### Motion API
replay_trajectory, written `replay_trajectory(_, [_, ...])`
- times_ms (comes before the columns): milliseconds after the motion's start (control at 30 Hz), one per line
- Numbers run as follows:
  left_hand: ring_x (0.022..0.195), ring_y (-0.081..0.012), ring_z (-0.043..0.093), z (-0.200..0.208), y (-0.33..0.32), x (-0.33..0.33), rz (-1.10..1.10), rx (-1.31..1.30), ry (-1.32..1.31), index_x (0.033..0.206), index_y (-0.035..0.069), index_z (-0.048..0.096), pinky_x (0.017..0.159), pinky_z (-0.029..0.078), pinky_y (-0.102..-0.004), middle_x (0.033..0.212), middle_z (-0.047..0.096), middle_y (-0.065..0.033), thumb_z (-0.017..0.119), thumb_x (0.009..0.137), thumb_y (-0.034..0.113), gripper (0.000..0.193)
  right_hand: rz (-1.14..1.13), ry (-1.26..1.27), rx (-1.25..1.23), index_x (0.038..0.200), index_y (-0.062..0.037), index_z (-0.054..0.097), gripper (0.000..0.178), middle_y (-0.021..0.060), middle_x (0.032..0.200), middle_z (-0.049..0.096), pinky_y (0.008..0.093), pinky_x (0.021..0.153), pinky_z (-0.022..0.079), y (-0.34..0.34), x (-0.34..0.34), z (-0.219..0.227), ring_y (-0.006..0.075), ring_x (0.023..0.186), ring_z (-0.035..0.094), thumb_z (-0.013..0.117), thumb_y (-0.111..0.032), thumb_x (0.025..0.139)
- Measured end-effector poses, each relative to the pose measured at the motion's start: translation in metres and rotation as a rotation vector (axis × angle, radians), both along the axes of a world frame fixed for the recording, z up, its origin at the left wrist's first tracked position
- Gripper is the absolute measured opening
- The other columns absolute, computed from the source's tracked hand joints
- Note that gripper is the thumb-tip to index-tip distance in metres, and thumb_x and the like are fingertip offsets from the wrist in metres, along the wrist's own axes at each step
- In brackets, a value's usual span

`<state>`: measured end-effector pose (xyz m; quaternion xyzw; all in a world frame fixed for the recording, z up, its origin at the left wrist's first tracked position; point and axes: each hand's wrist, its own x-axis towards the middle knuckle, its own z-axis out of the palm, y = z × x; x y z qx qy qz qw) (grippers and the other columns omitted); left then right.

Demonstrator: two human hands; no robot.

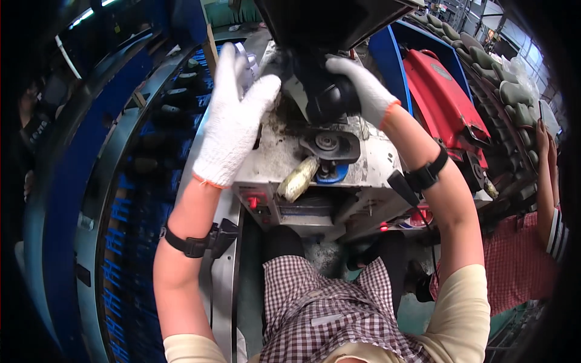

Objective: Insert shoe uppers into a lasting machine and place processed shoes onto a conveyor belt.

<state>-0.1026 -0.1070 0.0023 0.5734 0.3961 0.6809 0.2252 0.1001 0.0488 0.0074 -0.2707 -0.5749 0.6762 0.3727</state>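
Observation:
My left hand [233, 115], in a white knitted glove, is raised at the left side of the machine top, thumb and fingers spread apart. Behind its fingers shows a blurred whitish-lavender thing [249, 59], too unclear to name. My right hand [366, 88], gloved likewise, curves its fingers over the right side of a black rounded piece [330, 97] under the dark machine head; its thumb is hidden. In front of that piece sits a dark grey clamp-like part [330, 144] with a round centre on a blue base. A handle wrapped in yellowish tape [298, 179] sticks out from it.
A dark machine head [327, 24] overhangs the worn machine top [254, 172]. To the left runs a conveyor rack [130, 242] with blue pegs. On the right stand a red machine cover [445, 100], a rack of greenish shoe lasts [514, 94] and another person [526, 254].

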Motion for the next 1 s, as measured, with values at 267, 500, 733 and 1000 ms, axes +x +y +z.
replay_trajectory(267, [0.141,-0.0344,0.055,0.074,0.042,-0.014,0.471,0.394,0.522,0.158,0.001,0.045,0.118,0.044,-0.0436,0.152,0.055,-0.0259,0.072,0.096,0.029,0.073,-0.381,-1.1,0.9,0.141,-0.0152,0.07,0.066,0.021,0.16,0.046,0.0495,0.117,0.046,0.098,-0.06,-0.059,0.046,0.139,0.054,0.064,-0.058,0.092])
replay_trajectory(500, [0.13,-0.0314,0.063,0.186,0.07,0.029,0.483,0.261,0.776,0.151,0.0,0.051,0.113,0.047,-0.0388,0.143,0.062,-0.0242,0.067,0.098,0.027,0.062,-0.346,-1.005,0.782,0.147,-0.0071,0.063,0.069,0.0299,0.157,0.045,0.0478,0.116,0.047,0.109,-0.02,-0.066,0.0487,0.137,0.055,0.057,-0.055,0.098])
replay_trajectory(733, [0.103,-0.032,0.073,0.236,0.18,0.037,0.189,0.206,1.269,0.124,0.011,0.072,0.093,0.055,-0.0425,0.107,0.078,-0.0146,0.067,0.095,0.04,0.041,-0.221,-0.813,0.866,0.149,-0.0014,0.058,0.075,0.0328,0.162,0.04,0.0466,0.122,0.039,0.097,0.008,-0.072,0.0466,0.144,0.05,0.053,-0.06,0.102])
replay_trajectory(1000, [0.094,-0.0407,0.074,0.207,0.144,0.063,0.281,-0.15,1.108,0.104,0.007,0.078,0.086,0.056,-0.05,0.099,0.077,-0.0215,0.057,0.099,0.047,0.046,-0.353,-0.133,0.518,0.128,-0.0001,0.071,0.038,0.0062,0.103,0.069,0.0297,0.088,0.052,-0.059,0.094,-0.061,0.012,0.094,0.062,0.056,-0.031,0.112])
